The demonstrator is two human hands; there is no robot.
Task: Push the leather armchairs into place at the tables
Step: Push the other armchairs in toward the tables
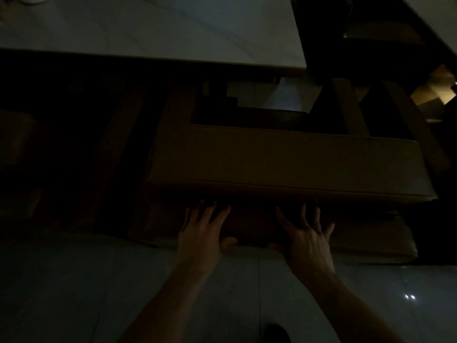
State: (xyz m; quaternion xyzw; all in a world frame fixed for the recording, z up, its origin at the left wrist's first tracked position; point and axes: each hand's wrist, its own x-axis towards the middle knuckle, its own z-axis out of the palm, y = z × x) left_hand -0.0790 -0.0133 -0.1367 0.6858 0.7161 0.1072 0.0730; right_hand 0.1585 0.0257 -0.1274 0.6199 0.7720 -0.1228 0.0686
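Observation:
The room is very dark. A brown leather armchair point(284, 162) stands in front of me with its broad backrest top facing me. Its seat reaches under the pale marble table point(153, 33) at the top. My left hand point(202, 231) lies flat against the chair's back panel, fingers spread. Beside it my right hand point(306, 233) presses the same panel, fingers apart too. Neither hand grips anything. The lower part of the chair is lost in shadow.
Another dark chair point(22, 149) is faintly visible at the far left. A second table edge point(435, 18) and a chair point(378, 38) sit at the upper right. Pale glossy floor tiles point(99, 293) lie beneath me, with my shoe point(278, 334) at the bottom.

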